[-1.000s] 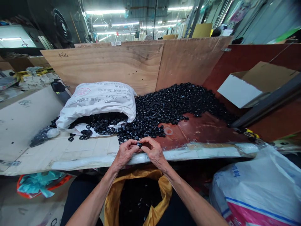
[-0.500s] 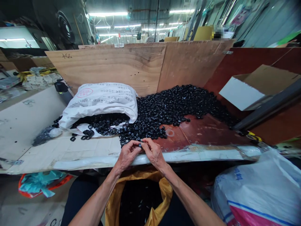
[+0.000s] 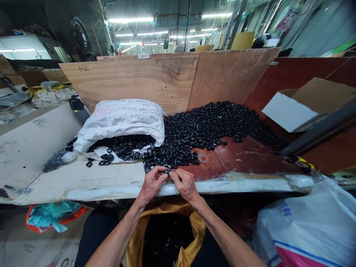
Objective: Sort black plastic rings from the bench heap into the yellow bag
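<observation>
Both hands meet at the table's front edge. My left hand (image 3: 151, 183) and my right hand (image 3: 185, 184) pinch one small black ring (image 3: 167, 171) between their fingertips. Just beyond them a large heap of black rings (image 3: 200, 128) spreads over the red-brown board (image 3: 244, 154). A white printed sack (image 3: 122, 118) lies on its side to the left, rings spilling from its mouth. Below my hands a yellow bag (image 3: 167, 237) hangs open, with dark parts inside.
Plywood walls (image 3: 144, 79) close off the back of the table. A cardboard box (image 3: 303, 105) sits at the right, above a dark metal bar (image 3: 319, 129). A white sack (image 3: 308, 226) stands at the lower right. Loose rings (image 3: 96, 162) lie on the pale cardboard at the left.
The view has shifted slightly left. My hands stay together at the table's edge, working the same small ring between the fingertips.
</observation>
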Demonstrator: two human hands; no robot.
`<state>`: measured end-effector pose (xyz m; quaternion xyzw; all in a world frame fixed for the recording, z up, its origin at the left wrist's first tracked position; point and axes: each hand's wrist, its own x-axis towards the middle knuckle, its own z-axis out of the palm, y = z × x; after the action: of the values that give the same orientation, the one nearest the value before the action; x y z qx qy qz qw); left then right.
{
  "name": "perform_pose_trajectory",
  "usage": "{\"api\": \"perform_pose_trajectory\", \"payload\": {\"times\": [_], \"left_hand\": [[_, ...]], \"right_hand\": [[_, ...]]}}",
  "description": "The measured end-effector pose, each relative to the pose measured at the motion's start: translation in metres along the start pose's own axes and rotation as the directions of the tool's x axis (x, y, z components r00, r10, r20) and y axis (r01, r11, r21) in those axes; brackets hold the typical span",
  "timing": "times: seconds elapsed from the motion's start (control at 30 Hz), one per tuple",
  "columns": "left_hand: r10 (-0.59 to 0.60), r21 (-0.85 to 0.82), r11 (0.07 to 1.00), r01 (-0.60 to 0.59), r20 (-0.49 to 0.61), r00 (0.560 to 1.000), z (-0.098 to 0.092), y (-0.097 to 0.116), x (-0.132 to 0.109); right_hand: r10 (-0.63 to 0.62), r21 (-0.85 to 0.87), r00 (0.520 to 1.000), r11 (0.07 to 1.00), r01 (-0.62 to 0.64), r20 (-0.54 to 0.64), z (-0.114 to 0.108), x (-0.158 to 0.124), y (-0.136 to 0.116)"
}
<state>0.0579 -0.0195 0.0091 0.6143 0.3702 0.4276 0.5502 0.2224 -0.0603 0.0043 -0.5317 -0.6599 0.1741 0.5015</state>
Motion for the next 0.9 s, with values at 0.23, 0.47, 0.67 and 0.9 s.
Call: {"api": "perform_pose_trajectory", "payload": {"times": [0.23, 0.47, 0.67, 0.9], "left_hand": [[0.002, -0.020, 1.000, -0.001, 0.030, 1.000, 0.001, 0.001, -0.001], [-0.010, 0.007, 1.000, 0.010, 0.085, 0.996, 0.001, 0.009, -0.009], [0.076, 0.094, 0.992, -0.087, 0.115, 0.990, 0.006, 0.009, -0.038], [0.092, 0.177, 0.979, -0.098, 0.042, 0.995, 0.009, -0.001, -0.078]], "right_hand": [[0.030, 0.111, 0.999, 0.993, -0.029, -0.010, -0.001, 0.001, 0.002], [0.102, 0.178, 0.994, 0.979, -0.094, -0.038, -0.001, -0.011, -0.006], [0.288, 0.293, 0.958, 0.916, -0.276, 0.003, 0.001, -0.043, -0.021], [0.307, 0.112, 0.951, 0.947, -0.302, -0.030, 0.007, -0.067, -0.033]]}}
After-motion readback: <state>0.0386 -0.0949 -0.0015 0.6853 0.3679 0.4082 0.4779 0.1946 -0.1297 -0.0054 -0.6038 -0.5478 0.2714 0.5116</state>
